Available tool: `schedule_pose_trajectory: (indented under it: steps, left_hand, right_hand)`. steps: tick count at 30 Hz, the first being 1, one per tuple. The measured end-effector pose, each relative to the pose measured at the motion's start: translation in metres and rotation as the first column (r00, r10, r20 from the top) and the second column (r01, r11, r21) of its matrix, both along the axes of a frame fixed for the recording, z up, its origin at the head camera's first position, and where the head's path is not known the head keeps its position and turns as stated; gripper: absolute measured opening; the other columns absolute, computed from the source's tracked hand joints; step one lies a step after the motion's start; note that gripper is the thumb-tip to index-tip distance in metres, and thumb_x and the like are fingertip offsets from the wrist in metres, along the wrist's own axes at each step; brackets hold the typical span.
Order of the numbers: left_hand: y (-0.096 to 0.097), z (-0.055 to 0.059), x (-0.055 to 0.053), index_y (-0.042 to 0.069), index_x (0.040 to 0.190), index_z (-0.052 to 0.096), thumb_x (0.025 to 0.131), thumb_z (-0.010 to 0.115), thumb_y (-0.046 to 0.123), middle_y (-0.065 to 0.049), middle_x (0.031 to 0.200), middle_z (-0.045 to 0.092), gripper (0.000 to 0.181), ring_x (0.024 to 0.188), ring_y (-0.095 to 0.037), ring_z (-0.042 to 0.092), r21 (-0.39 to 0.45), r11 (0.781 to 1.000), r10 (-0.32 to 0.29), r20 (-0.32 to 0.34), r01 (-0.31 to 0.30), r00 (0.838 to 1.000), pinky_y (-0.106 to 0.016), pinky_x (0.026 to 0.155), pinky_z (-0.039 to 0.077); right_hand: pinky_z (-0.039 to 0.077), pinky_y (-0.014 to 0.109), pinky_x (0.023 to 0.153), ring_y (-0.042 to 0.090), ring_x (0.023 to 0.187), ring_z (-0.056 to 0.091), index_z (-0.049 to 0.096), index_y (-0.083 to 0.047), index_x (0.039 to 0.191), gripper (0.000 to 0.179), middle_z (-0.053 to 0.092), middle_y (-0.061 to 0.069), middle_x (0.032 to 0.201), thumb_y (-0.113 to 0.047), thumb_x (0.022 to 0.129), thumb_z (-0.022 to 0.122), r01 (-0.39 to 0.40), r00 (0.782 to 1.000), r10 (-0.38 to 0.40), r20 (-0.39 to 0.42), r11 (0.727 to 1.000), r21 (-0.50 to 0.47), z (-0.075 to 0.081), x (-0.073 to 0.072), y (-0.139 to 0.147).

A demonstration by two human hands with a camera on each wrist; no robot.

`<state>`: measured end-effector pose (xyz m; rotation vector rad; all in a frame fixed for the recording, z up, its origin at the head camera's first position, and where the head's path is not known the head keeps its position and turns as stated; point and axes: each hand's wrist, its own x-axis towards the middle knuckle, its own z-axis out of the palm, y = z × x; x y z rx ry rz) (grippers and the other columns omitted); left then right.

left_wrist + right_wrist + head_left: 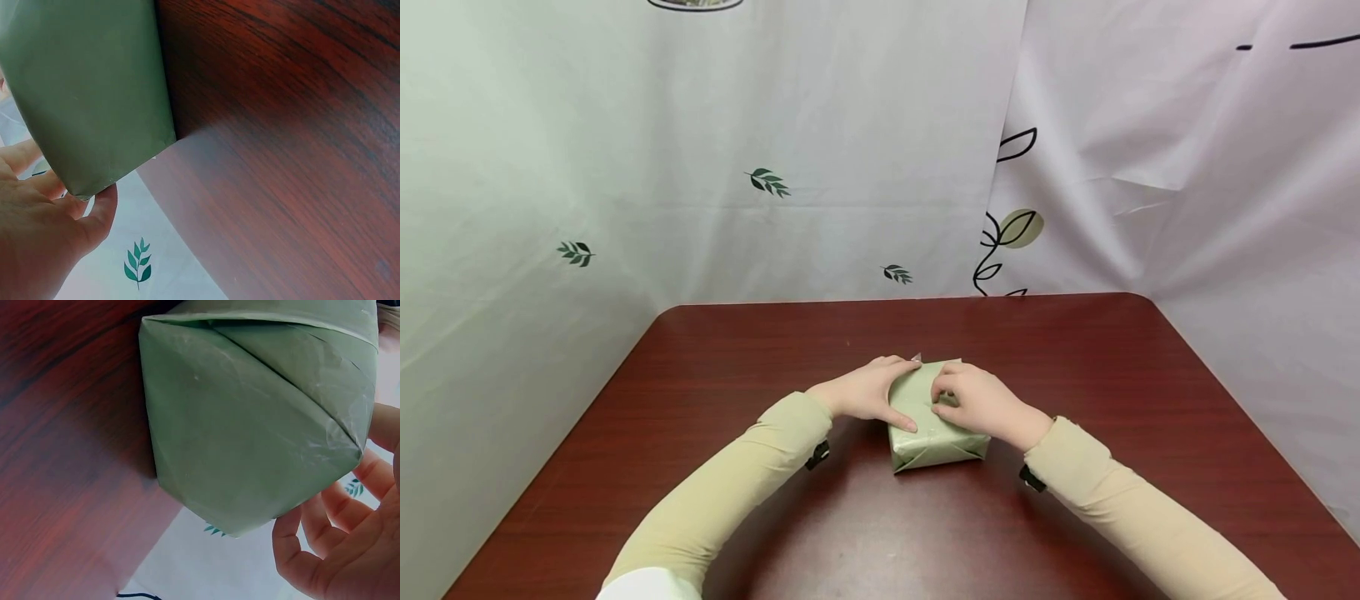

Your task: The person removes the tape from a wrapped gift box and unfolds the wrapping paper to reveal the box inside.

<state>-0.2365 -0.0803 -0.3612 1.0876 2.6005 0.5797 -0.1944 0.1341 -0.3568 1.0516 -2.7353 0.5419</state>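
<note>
A box-shaped package [925, 400] wrapped in pale green paper lies on the dark red table. My left hand [867, 392] rests along its left side, thumb and fingers spread apart on the top. A small clear piece [917, 357], like tape, sticks up by those fingertips. Over the top's right part is my right hand [981, 404], fingers bent and thumb near the index fingertip; whether it pinches anything is hidden. The right wrist view shows the package's folded end [250, 431], with a diagonal crease and a raised paper edge. A plain side [94, 94] faces the left wrist camera.
The reddish wood-grain table [880, 533] has rounded far corners. A white cloth backdrop [850, 125] with leaf prints hangs behind it and along both sides. Dark wrist straps [1032, 477] show below the cream sleeves.
</note>
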Motion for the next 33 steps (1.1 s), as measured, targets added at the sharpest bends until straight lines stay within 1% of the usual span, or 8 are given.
schedule_pose_trajectory:
  steps: [8,14,19,26,33]
  left_hand:
    - [0.000,0.000,0.000,0.002,0.146,0.032,0.073,0.079,0.045,-0.010,0.136,0.046,0.097,0.126,-0.025,0.041,0.010,1.000,-0.006,-0.008,0.006,1.000,-0.037,0.103,0.038]
    - [0.000,0.002,0.001,0.001,0.146,0.032,0.073,0.079,0.045,-0.010,0.133,0.047,0.097,0.124,-0.024,0.042,0.007,1.000,-0.012,-0.014,0.012,1.000,-0.036,0.102,0.038]
    - [0.000,0.001,0.001,0.001,0.146,0.032,0.073,0.079,0.045,-0.011,0.133,0.047,0.097,0.123,-0.024,0.042,0.006,1.000,-0.013,-0.012,0.013,1.000,-0.036,0.102,0.039]
    - [0.000,-0.002,-0.001,0.001,0.146,0.032,0.072,0.080,0.044,-0.010,0.132,0.048,0.097,0.124,-0.025,0.042,0.008,1.000,-0.021,-0.027,0.021,0.999,-0.036,0.101,0.039]
    - [-0.001,-0.002,-0.001,0.003,0.146,0.032,0.072,0.080,0.045,-0.010,0.135,0.046,0.097,0.126,-0.025,0.040,0.010,1.000,-0.007,-0.008,0.007,1.000,-0.037,0.103,0.038]
  right_hand:
    - [0.046,0.025,0.061,0.011,0.070,0.053,0.067,-0.016,0.076,0.008,0.056,-0.004,0.080,-0.010,0.078,0.072,-0.005,0.999,0.006,-0.035,1.000,0.024,0.003,0.004,-0.003]
    - [0.048,0.027,0.062,0.013,0.073,0.056,0.066,-0.017,0.074,0.009,0.057,-0.004,0.081,-0.009,0.079,0.070,-0.012,0.996,0.017,-0.088,0.999,0.053,0.002,0.004,-0.004]
    - [0.049,0.026,0.061,0.013,0.072,0.056,0.064,-0.016,0.071,0.011,0.057,-0.004,0.079,-0.008,0.078,0.068,-0.014,0.992,0.021,-0.125,0.998,0.062,0.000,0.005,-0.006]
    - [0.049,0.028,0.059,0.014,0.070,0.056,0.061,-0.013,0.070,0.011,0.056,-0.002,0.078,-0.008,0.078,0.067,0.011,0.987,0.001,-0.160,0.997,0.075,0.000,0.007,-0.009]
    - [0.047,0.028,0.058,0.015,0.070,0.054,0.056,-0.013,0.070,0.012,0.052,-0.003,0.074,-0.007,0.077,0.065,0.032,0.981,-0.017,-0.195,0.997,0.074,-0.004,0.008,-0.011]
